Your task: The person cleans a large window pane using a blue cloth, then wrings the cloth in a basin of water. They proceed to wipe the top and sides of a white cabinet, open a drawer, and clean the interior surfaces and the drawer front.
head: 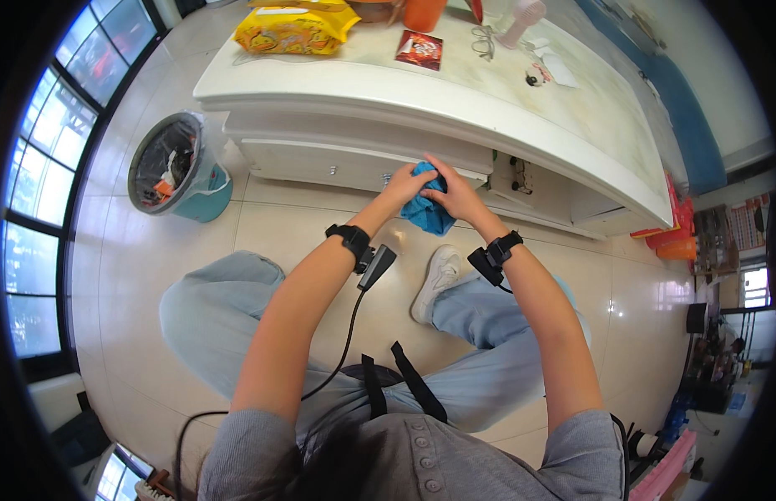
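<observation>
A crumpled blue cloth (429, 214) is bunched between my two hands, in front of the low white table's drawers. My left hand (408, 183) grips it from the left, with the thumb over its upper part. On the right side my right hand (453, 190) holds the same cloth, its fingers bent around the top and one finger reaching up. Part of the cloth hangs below both palms. What lies inside the folds, if anything, is hidden. Each wrist wears a black strap with a small device.
The white table (363, 81) overhangs a drawer (287, 164) and an open compartment (544, 188). On top lie a yellow packet (294, 28), a red card (419, 50), eyeglasses (483, 42) and a pink handheld fan (522, 22). A lined trash bin (203, 194) stands at left.
</observation>
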### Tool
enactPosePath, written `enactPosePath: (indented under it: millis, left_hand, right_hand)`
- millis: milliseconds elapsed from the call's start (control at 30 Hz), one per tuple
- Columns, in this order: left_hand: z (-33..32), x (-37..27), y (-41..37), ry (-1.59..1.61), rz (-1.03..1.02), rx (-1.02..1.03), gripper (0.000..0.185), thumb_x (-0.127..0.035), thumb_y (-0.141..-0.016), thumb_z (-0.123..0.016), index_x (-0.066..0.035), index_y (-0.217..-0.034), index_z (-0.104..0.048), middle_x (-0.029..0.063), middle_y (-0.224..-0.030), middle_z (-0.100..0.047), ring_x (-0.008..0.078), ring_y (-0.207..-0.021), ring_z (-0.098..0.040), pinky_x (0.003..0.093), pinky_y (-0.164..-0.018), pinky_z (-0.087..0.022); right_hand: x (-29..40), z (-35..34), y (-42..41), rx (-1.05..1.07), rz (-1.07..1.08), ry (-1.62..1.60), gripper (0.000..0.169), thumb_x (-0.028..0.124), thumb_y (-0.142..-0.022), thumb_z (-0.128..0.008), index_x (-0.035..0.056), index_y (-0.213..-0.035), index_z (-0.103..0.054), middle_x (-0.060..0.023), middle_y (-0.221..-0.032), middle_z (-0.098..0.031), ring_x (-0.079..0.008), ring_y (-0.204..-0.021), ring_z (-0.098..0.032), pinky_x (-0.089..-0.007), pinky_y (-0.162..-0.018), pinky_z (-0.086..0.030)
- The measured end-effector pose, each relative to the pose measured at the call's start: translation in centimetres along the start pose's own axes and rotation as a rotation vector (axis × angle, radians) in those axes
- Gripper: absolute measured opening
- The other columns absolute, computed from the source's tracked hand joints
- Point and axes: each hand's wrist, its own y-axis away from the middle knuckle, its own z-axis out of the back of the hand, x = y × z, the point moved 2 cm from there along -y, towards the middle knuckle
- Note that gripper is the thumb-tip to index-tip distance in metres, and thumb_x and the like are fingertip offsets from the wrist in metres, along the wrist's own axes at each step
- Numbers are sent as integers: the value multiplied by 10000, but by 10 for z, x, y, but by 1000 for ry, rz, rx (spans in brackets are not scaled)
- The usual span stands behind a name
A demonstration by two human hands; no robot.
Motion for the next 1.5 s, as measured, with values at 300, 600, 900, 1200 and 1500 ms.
enactPosePath:
  millis: [300, 600, 900, 1200, 1500]
  left_hand:
    - [125, 99, 15, 111, 437, -290, 369, -297, -816, -540, -16, -1054, -525, 62, -921, -565, 173, -770, -577, 277, -657, -491]
    - [60, 125, -51, -541, 43, -185, 422, -388, -788, -553, 5, -941, -585, 143, -905, -622, 317, -778, -588, 369, -689, -468]
    - [43, 105, -48, -994, 147, -388, 376, -385, -824, -478, -37, -860, -618, 184, -851, -613, 340, -818, -586, 417, -714, -469]
    - [39, 94, -25, -991, 82, -384, 380, -353, -829, -482, 5, -792, -604, 186, -807, -610, 344, -742, -597, 416, -656, -482]
    - [36, 108, -3, -997, 24, -370, 374, -344, -833, -479, 1, -758, -600, 185, -764, -604, 348, -725, -595, 424, -643, -480]
  right_hand:
    - [-10, 26, -2, -298, -117, 170, 373, 66, -744, -581, 73, -1089, -440, -159, -992, -531, -316, -889, -545, -362, -749, -439]
    - [-30, 46, 10, -308, -91, 213, 356, 29, -721, -561, 74, -1064, -475, -127, -1017, -519, -302, -912, -528, -334, -779, -426]
    - [-39, 55, 14, -243, 62, 369, 397, -11, -658, -600, 96, -1031, -513, -103, -978, -515, -309, -896, -516, -355, -748, -438]
    - [-52, 51, 26, -126, 152, 481, 416, -26, -643, -617, 107, -1030, -539, -90, -991, -524, -287, -915, -513, -356, -758, -438]
    - [-34, 15, 13, 85, 165, 379, 503, -21, -655, -618, 137, -1122, -516, -104, -1077, -493, -296, -985, -487, -347, -813, -434]
